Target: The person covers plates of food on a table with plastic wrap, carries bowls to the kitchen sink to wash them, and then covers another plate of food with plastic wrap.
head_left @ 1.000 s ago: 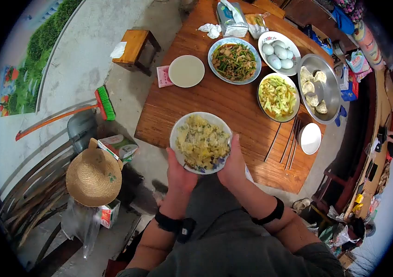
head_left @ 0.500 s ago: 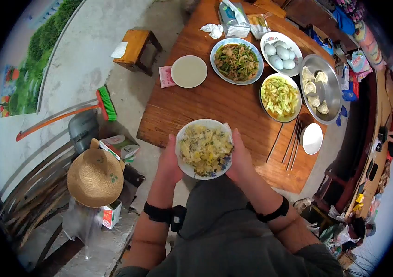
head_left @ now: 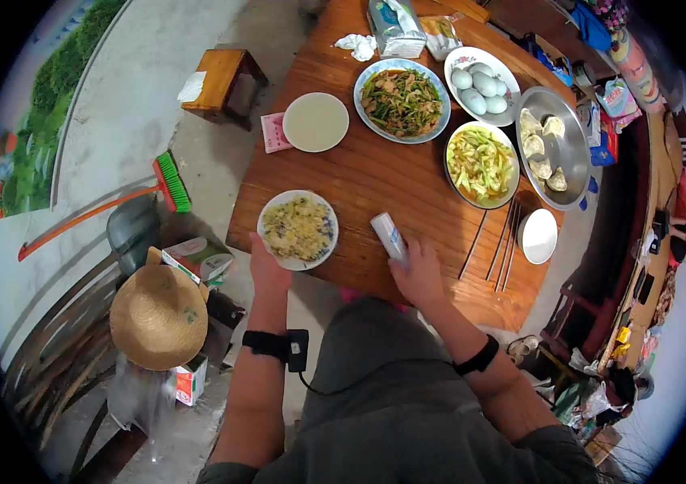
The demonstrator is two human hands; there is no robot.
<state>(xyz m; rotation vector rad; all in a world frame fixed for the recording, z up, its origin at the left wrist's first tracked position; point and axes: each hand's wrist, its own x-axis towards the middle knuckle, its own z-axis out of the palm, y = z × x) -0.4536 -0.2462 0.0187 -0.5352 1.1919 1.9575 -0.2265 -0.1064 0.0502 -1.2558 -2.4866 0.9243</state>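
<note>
Touching the rim of the food-filled bowl [head_left: 331, 223] at the table's [head_left: 367, 181] near edge, the left hand [head_left: 271, 266] curves, its grip impossible to tell; and here's the right hand [head_left: 419, 273], fingers wrapped round a white roll [head_left: 388, 235]!

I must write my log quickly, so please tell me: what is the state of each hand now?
Left hand: holding the bowl of food at its edge.
Right hand: closed on the near end of the white tube.
</note>
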